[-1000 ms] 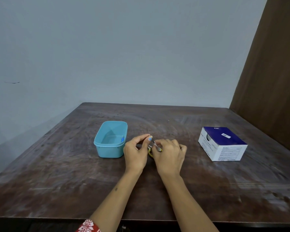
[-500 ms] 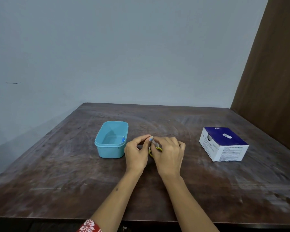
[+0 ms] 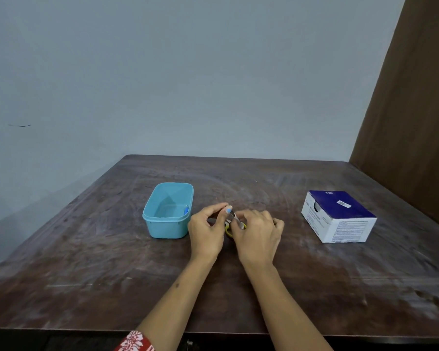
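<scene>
My two hands meet at the middle of the dark wooden table (image 3: 238, 287). My left hand (image 3: 206, 231) pinches a small silvery piece with a light blue tip (image 3: 230, 214) between thumb and forefinger. My right hand (image 3: 257, 235) is curled over the same spot and grips a small tool with a yellow-green loop handle (image 3: 227, 230), most of it hidden under the fingers. What exactly the silvery piece is, I cannot tell.
A light blue plastic tub (image 3: 168, 211) stands just left of my left hand, with a small blue item (image 3: 186, 210) at its inner right wall. A blue-and-white carton (image 3: 338, 216) sits to the right. A brown panel (image 3: 416, 110) borders the table's right side.
My hands have stayed in the same spot, with only small finger movements around the silvery piece. Tub and carton have not moved.
</scene>
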A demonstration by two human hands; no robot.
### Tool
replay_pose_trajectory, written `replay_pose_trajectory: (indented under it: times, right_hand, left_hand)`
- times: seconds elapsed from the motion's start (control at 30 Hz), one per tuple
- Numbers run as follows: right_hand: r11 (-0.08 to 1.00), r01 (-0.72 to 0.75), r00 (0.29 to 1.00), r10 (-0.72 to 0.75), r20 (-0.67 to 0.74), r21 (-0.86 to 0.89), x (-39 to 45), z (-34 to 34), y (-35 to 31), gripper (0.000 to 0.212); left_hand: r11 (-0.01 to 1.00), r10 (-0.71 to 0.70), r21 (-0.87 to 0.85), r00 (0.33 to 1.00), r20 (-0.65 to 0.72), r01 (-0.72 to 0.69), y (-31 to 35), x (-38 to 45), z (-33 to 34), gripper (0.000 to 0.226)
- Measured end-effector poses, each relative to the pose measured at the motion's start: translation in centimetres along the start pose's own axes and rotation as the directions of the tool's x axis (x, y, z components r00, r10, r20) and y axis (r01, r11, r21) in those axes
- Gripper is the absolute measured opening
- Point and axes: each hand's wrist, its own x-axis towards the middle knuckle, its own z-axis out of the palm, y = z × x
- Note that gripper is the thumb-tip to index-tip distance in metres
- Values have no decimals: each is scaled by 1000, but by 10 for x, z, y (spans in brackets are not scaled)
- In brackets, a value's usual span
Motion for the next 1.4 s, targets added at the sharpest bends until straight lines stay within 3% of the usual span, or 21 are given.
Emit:
replay_pose_trajectory:
  times: [0.17, 0.37, 0.57, 0.9, 1.03, 1.17, 1.27, 1.33, 1.4]
  right_hand:
    - [990, 122, 991, -118, -60, 73, 1, -1, -1, 15]
    - [998, 48, 999, -47, -27, 42, 0, 1, 0, 8]
    - [993, 36, 999, -34, -14, 112, 3, 1, 2, 5]
    - [995, -32, 998, 27, 57, 97, 3, -1, 2, 2]
    - [994, -86, 994, 81, 70, 61, 3, -3, 3, 2]
    - [992, -76, 997, 76, 9, 101, 4, 0, 1, 14]
    - [989, -88, 996, 87, 18, 117, 5, 1, 1, 10]
    - [985, -95, 995, 93, 20, 142, 4, 1, 1, 9]
    - [982, -103, 995, 101, 20, 155, 4, 0, 1, 9]
  left_hand:
    - [1000, -7, 5, 1000, 16, 7, -2, 0, 0, 18]
    - [1000, -11, -22, 1000, -18, 11, 0, -1, 0, 16]
    - [998, -25, -52, 999, 34, 27, 3, -1, -1, 23]
    - [993, 118, -21, 993, 30, -117, 9, -9, -1, 23]
    - [965, 254, -51, 966, -41, -256, 16, -12, -7, 25]
    - [965, 213, -120, 965, -156, -232, 38, 8, -31, 28]
    - [984, 177, 58, 974, -142, -170, 60, 47, -63, 25]
    - [967, 47, 252, 997, -56, -32, 68, 68, -79, 22]
    - [883, -106, 460, 994, 0, 94, 64, 81, -85, 18]
